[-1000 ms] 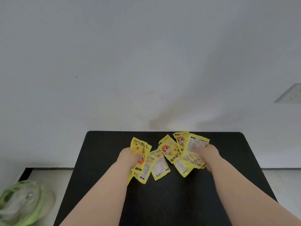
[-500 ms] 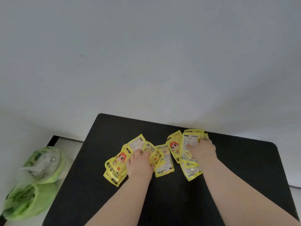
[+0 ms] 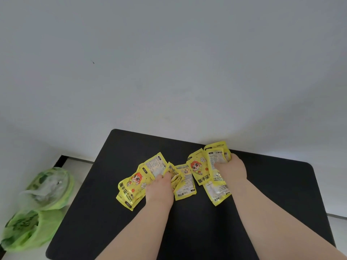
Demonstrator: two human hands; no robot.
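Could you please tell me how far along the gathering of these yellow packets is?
Done: two loose bunches lie on the black table. In hand: the left hand grips the left bunch, and the right hand grips the right bunch. Left: one middle packet lies between them, seemingly ungripped, and neither bunch looks squared up.

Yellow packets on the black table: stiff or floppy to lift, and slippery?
Probably floppy: the yellow packets crumple under the left hand. Likely light, since the right hand grips several at once. Their shiny film suggests they may slide over one another on the table.
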